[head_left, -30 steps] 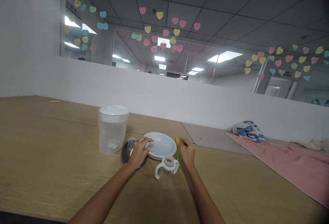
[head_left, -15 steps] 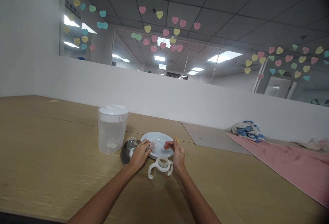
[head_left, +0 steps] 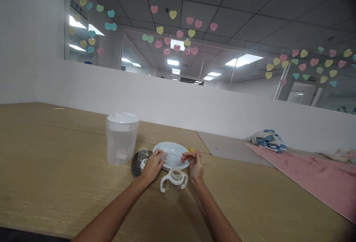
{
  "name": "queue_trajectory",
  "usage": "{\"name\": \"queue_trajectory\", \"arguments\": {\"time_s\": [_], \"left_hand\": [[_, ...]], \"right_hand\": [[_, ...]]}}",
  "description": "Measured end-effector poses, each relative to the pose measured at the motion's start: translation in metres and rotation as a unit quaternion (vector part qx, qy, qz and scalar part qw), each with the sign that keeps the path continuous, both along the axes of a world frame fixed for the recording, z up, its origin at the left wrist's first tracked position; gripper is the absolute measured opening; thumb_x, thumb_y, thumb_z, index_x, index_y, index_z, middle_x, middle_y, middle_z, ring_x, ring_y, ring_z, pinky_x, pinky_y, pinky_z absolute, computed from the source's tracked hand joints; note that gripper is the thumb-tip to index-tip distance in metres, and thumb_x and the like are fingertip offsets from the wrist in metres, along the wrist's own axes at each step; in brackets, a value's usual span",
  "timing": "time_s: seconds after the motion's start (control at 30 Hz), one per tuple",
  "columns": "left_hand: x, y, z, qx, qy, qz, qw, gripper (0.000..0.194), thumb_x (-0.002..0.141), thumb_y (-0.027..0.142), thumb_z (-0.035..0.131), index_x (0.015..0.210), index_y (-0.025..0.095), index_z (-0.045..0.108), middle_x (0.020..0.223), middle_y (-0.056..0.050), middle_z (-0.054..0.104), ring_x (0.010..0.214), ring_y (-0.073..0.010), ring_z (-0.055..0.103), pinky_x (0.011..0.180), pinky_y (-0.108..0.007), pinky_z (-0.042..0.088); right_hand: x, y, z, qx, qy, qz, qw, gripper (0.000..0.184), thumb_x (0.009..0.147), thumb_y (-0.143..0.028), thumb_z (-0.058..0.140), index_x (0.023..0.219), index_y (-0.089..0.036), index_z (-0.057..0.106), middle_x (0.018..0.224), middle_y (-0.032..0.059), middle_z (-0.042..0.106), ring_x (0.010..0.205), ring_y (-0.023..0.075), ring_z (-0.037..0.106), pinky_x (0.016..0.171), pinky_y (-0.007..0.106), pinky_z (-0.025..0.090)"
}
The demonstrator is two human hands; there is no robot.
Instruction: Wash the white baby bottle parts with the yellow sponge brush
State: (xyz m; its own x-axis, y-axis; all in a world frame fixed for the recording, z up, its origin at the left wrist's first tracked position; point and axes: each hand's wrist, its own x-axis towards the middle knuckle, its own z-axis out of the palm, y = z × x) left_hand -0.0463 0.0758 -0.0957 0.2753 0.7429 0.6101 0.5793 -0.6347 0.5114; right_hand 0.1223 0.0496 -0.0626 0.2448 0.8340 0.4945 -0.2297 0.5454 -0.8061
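Small clear round plastic part is held in the left hand, just in front of the white glossy shallow dish as seen from the head. Thin wire-like rod is held in the right hand, one end pointed at the part; contact between the two can't be confirmed.

Status, as judged: mid-work. Done: both pieces are picked up and brought near each other, and the clear bottle with white two-handled collar is uncapped, upright, in front of the dish. Left: part and bottle are not joined; the small clear cup and white plastic ring on the dark round tray are untouched, as is the yellow item behind the right hand.

Fingers: left thumb and fingertips are pinched on the part's edge, barely parted. Right fingers are loosely curled around the rod, thumb side raised; exact grip points can't be told, too small
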Motion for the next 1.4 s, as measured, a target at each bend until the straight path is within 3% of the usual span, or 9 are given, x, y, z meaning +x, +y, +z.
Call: {"name": "queue_trajectory", "arguments": {"time_s": [0.27, 0.77, 1.17, 1.4], "left_hand": [[0.0000, -0.0013, 0.0012, 0.000, -0.007, -0.002, 1.000, 0.025, 0.087, 0.023, 0.035, 0.091, 0.018, 0.059, 0.096, -0.007, 0.054, 0.091, -0.0190, 0.051, 0.084, -0.033, 0.041], [0.0016, -0.0018, 0.0025, -0.010, -0.049, -0.002, 0.999, 0.022, 0.084, 0.022, 0.040, 0.088, 0.018, 0.061, 0.093, -0.007, 0.057, 0.089, -0.0195, 0.053, 0.084, -0.033, 0.042], [0.0012, 0.0004, -0.0006, -0.004, -0.040, -0.007, 0.999, 0.025, 0.085, 0.023, 0.038, 0.083, 0.018, 0.062, 0.091, -0.006, 0.057, 0.088, -0.0189, 0.053, 0.083, -0.031, 0.042], [0.0012, 0.0024, -0.0018, 0.008, -0.044, -0.009, 0.999, 0.025, 0.086, 0.023, 0.038, 0.085, 0.017, 0.062, 0.091, -0.007, 0.057, 0.087, -0.0184, 0.054, 0.082, -0.030, 0.042]], "right_hand": [[0.0018, 0.0040, 0.0016, -0.035, -0.084, 0.069, 0.993, 0.069, 0.071, -0.075, 0.035, 0.057, -0.015, 0.066, 0.051, 0.0074, 0.062, 0.049, 0.0161, 0.057, 0.053, 0.029, 0.045], [0.0041, 0.0002, 0.0018, -0.010, -0.121, -0.007, 0.993, 0.066, 0.077, -0.070, 0.033, 0.059, -0.016, 0.066, 0.052, 0.0056, 0.060, 0.051, 0.0150, 0.056, 0.054, 0.026, 0.044], [0.0039, 0.0011, 0.0022, -0.012, -0.121, 0.021, 0.992, 0.065, 0.077, -0.070, 0.035, 0.059, -0.016, 0.067, 0.053, 0.0054, 0.061, 0.052, 0.0147, 0.056, 0.055, 0.027, 0.044], [0.0064, 0.0032, -0.0023, 0.001, -0.132, -0.009, 0.991, 0.065, 0.078, -0.069, 0.034, 0.058, -0.016, 0.066, 0.052, 0.0046, 0.060, 0.052, 0.0140, 0.056, 0.056, 0.026, 0.043]]}}
